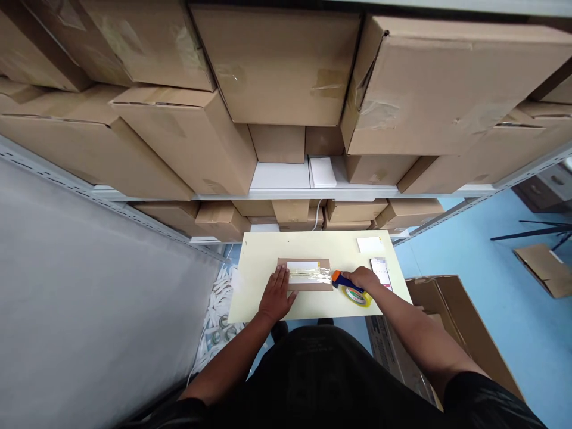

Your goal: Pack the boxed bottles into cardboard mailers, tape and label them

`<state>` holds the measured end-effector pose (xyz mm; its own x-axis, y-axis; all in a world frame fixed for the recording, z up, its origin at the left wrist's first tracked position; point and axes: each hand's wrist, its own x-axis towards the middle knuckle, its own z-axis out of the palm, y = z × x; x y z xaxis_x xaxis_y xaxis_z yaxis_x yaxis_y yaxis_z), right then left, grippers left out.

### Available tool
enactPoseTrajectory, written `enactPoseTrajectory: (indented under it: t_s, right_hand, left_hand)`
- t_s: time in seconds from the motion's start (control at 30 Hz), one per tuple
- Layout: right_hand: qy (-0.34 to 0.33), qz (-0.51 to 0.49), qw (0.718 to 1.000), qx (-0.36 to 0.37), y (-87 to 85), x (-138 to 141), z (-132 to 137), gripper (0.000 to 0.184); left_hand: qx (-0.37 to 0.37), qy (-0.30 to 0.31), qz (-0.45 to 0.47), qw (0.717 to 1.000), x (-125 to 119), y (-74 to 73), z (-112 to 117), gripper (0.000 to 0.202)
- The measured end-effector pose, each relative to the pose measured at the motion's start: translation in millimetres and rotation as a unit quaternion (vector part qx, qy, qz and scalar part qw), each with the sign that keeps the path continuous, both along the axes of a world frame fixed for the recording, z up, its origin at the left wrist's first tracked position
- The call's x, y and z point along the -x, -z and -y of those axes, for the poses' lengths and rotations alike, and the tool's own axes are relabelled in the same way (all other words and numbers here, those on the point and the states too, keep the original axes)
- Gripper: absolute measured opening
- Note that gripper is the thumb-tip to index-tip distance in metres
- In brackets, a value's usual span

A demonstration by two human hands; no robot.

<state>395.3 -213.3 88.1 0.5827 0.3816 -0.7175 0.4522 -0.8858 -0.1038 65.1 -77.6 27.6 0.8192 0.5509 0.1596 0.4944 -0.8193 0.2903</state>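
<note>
No words, brands or numbers can be read. Marks too small or blurred to make out appear on the lit phone (381, 271) at the right of the table (263, 245), the coloured roll of the tape dispenser (355, 294) nearer and left of it, and the small carton's (308, 286) white label (304, 266).

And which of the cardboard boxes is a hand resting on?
The small flat box on the pale table, under the left hand; the other boxes are on shelves or off to the table's right.
</note>
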Motion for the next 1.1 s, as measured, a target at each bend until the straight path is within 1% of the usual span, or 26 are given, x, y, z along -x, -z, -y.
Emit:
enactPoseTrajectory:
  t_s: [0.1, 0.27, 0.37, 0.47, 0.5, 0.57, 0.63, 0.7, 0.8, 0.87, 0.93, 0.97, 1.03, 1.07, 1.1]
  right_hand:
    - [0.025, 0.001, 1.0, -0.008, 6.0, 5.3, 11.7, 0.067]
    - [0.092, -0.042, 0.995, -0.009, 21.2, 14.9, 24.7, 0.064]
    - [0.1, -0.018, 0.995, -0.008, 25.7, 18.8, 33.6, 0.061]
    - [0.102, 0.004, 0.995, 0.002, 26.3, 24.9, 50.8, 0.061]
    - [0.109, 0.001, 0.994, -0.005, 26.4, 27.8, 58.0, 0.065]
    - [0.129, 0.001, 0.991, -0.043, 27.2, 33.9, 71.8, 0.073]
    - [0.137, 0.032, 0.986, -0.095, 29.8, 39.9, 80.9, 0.074]
    - [0.112, 0.088, 0.982, -0.125, 35.1, 44.4, 82.7, 0.063]
    - [0.018, 0.176, 0.975, -0.132, 49.0, 47.0, 74.1, 0.047]
    - [-0.046, 0.219, 0.965, -0.136, 60.2, 46.2, 67.0, 0.044]
    - [-0.08, 0.234, 0.959, -0.142, 69.2, 45.2, 63.0, 0.039]
    - [-0.081, 0.234, 0.958, -0.147, 71.9, 45.1, 62.4, 0.038]
    - [-0.055, 0.24, 0.954, -0.174, 72.5, 46.2, 61.9, 0.037]
    - [-0.037, 0.241, 0.949, -0.2, 70.3, 47.4, 60.8, 0.038]
    - [-0.02, 0.232, 0.943, -0.236, 66.8, 49.1, 58.3, 0.041]
  left_hand:
    - [0.001, 0.001, 0.005, 1.0, 0.8, 1.7, 0.0, 0.083]
    - [-0.005, 0.008, 0.015, 1.0, 3.3, 2.9, -0.3, 0.084]
    - [-0.009, 0.009, 0.023, 1.0, 4.2, 3.9, -0.2, 0.085]
    - [-0.01, 0.007, 0.032, 0.999, 4.1, 5.2, 0.6, 0.085]
    - [-0.009, 0.006, 0.033, 0.999, 4.0, 5.5, 0.9, 0.085]
    - [-0.002, 0.005, 0.036, 0.999, 3.5, 5.6, 0.9, 0.085]
    - [0.014, 0.004, 0.042, 0.999, 3.3, 5.0, 0.2, 0.086]
    - [0.043, 0.008, 0.053, 0.998, 3.8, 3.7, -1.1, 0.086]
    - [0.111, 0.0, 0.084, 0.99, 5.1, -0.8, -2.8, 0.078]
    - [0.161, -0.029, 0.117, 0.979, 5.0, -5.6, -4.3, 0.071]
    - [0.204, -0.078, 0.158, 0.963, 2.8, -11.3, -8.2, 0.068]
    - [0.225, -0.111, 0.176, 0.952, 0.7, -14.0, -11.6, 0.066]
    - [0.284, -0.191, 0.189, 0.92, -5.3, -18.4, -22.3, 0.061]
    - [0.328, -0.229, 0.178, 0.899, -8.9, -19.8, -29.3, 0.059]
    - [0.381, -0.264, 0.159, 0.872, -12.8, -20.7, -36.7, 0.061]
